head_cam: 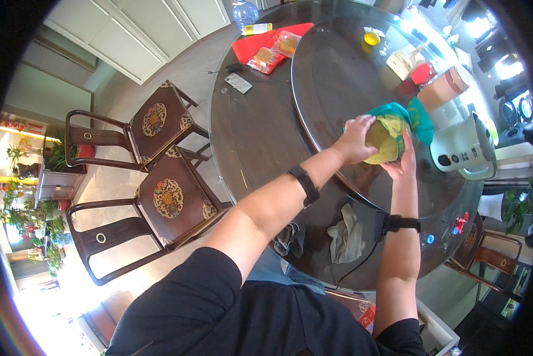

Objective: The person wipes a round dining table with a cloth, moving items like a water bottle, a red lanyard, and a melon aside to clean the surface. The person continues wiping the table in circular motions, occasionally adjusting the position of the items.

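Note:
A large round yellow-green fruit (383, 141), perhaps a pomelo, is held between both hands above the turntable of a round glass-topped table. Teal wrapping with yellow printing (420, 120) covers its far side and sticks out to the right. My left hand (356, 140) grips the fruit from the left, its fingers over the upper edge and its thumb on the near face. From the right and below, my right hand (402, 158) supports it, fingers against the wrapping. What lies beneath the fruit is hidden, so I cannot tell whether it touches the turntable.
A white electric kettle (460, 144) stands close to my right hand, with a pinkish canister (444, 86) beyond it. Grey cloths (347, 233) lie at the near edge. Farther left are a phone (238, 82) and red packaging (273, 44). Chairs (168, 200) stand left of the table.

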A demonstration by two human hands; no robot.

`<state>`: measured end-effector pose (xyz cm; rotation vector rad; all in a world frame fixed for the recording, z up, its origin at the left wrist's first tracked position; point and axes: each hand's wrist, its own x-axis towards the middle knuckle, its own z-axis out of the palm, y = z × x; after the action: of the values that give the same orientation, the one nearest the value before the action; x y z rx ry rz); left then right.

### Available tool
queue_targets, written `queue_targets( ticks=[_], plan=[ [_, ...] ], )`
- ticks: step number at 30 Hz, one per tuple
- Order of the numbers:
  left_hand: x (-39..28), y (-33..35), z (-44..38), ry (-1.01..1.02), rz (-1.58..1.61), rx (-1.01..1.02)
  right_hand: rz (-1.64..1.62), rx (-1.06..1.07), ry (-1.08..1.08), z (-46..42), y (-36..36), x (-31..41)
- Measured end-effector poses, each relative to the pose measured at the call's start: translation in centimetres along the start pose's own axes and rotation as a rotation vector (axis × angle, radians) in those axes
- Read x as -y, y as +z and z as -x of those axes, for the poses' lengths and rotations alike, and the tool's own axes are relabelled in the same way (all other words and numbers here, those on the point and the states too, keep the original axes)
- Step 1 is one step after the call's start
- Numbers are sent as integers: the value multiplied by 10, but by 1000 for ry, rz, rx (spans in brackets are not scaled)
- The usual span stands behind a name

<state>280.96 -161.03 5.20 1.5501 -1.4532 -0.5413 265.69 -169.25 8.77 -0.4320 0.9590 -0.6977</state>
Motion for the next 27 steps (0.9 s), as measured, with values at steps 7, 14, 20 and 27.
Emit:
queue_targets(
  ticks=[7,14,20,27],
  plan=[
    [4,-17,-7,2,-87,-5,85,-126,-6,-10,-29,6],
    [41,-145,88,-358,-117,-285,475,-135,-374,86,-33,-67],
    [93,-203,177,-836,-33,-406,857,20,-470,110,-62,-152],
    [163,-242,138,-529,-608,-319,1209,76,-407,124,-46,-173]
  ],
)
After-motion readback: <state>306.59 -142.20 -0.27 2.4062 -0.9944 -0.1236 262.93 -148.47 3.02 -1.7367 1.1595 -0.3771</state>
